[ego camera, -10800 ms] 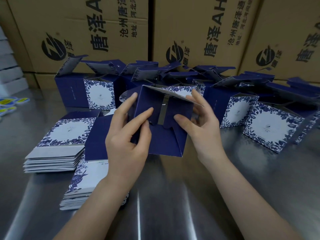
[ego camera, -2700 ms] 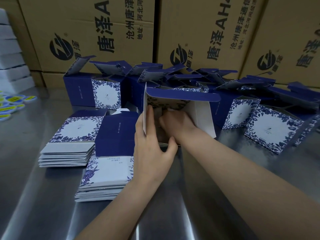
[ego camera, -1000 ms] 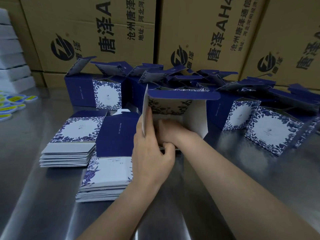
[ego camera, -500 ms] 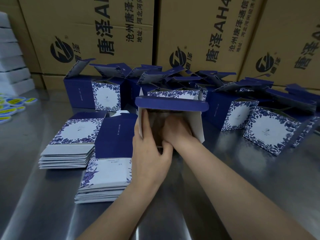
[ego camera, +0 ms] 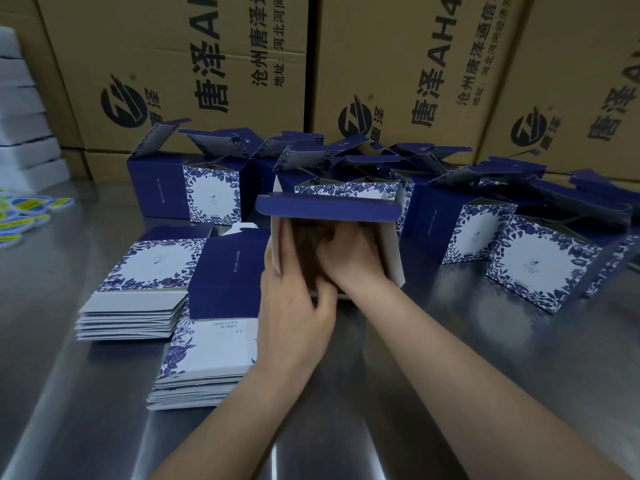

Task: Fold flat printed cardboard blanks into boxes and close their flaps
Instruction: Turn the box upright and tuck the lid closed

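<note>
Cardboard box [ego camera: 329, 209] seems light but creasable; hold its walls. The left hand [ego camera: 294, 306] pinches its left wall; the right hand [ego camera: 349, 261] reaches inside, fingers hidden.

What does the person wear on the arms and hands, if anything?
Nothing shows: the left hand and right hand are bare, without gloves; both forearms have no sleeve, watch or bracelet in view. Part of the right hand is hidden.
</note>
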Action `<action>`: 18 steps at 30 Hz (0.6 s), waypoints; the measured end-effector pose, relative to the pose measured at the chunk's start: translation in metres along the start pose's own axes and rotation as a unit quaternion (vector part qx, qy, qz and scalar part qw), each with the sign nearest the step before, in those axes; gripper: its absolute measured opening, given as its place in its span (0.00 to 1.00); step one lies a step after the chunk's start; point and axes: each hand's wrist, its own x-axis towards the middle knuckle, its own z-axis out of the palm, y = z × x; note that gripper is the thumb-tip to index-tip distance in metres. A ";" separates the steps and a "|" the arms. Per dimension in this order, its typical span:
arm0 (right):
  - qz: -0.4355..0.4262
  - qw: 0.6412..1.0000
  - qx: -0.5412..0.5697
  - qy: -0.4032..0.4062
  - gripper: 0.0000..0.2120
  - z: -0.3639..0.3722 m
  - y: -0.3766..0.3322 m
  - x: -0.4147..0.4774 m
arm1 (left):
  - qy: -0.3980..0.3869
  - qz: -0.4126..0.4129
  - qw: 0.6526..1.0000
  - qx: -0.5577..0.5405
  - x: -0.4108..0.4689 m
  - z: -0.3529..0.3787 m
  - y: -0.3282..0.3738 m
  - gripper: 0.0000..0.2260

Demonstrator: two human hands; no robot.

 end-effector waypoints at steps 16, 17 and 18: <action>-0.193 0.954 0.135 0.184 0.13 -0.085 -0.006 -0.034 | 0.020 -0.021 0.996 0.085 0.007 -0.022 0.014 0.30; -0.174 0.959 0.156 0.162 0.13 -0.086 -0.002 -0.032 | 0.021 -0.010 0.996 0.082 0.006 -0.023 0.015 0.30; -0.159 0.960 0.181 0.142 0.13 -0.087 0.003 -0.030 | 0.021 -0.002 0.997 0.080 0.006 -0.023 0.015 0.30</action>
